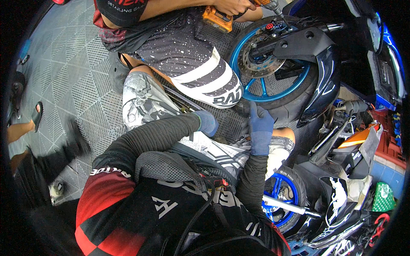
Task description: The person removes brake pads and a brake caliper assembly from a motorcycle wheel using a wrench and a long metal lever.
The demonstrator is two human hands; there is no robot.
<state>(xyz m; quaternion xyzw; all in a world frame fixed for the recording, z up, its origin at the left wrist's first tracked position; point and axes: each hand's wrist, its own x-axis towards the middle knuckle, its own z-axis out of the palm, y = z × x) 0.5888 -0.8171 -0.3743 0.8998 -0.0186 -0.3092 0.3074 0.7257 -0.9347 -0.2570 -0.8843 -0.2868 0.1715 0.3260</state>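
Note:
My left hand, in a blue glove, is curled low over my lap; what is inside its fingers, if anything, is hidden. My right hand, also gloved, has its index finger stretched up toward the black tyre of a teal front wheel, other fingers bent, nothing visible in it. The wheel has a brake disc and black fork guard. A co-worker in patterned shorts sits just beyond me, their hand on an orange cordless drill reaching to the axle area.
A second motorcycle with a blue wheel stands at my right, near loose fairing parts, a red rack and a green item. Another person's sandalled foot is at the left on grey tile flooring.

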